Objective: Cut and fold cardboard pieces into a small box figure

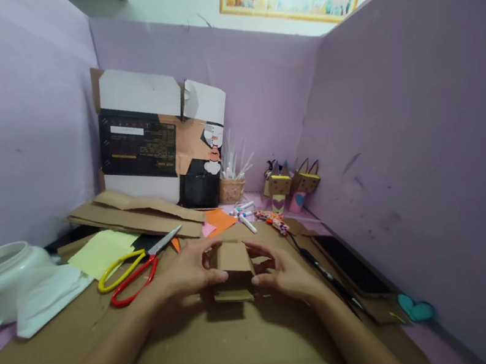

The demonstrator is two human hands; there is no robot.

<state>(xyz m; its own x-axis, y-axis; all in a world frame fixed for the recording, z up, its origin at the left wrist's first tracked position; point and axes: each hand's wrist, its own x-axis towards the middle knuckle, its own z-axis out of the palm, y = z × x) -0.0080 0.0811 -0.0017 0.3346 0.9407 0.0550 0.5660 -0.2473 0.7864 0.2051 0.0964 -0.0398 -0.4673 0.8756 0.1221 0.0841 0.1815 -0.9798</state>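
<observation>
Between my two hands is a small folded cardboard box [233, 258], its near side open and a flap at the bottom facing me. My left hand [195, 271] grips its left side, thumb toward the front and fingers behind. On the right side my right hand [280, 266] holds it with thumb and fingers curved around the edge. Scissors [145, 266] with one yellow and one red handle lie left of my left hand, blades pointing away. The inside of the box is in shadow, and some fingertips are hidden behind it.
Cardboard [199, 363] covers the table. At left stand a white pot [11, 276] and yellow paper [103, 253]. Cardboard strips [137, 215], a flattened printed carton [147, 142], a basket of sticks [232, 190] and cardboard figures [279, 185] are behind. A dark tablet [354, 266] lies right.
</observation>
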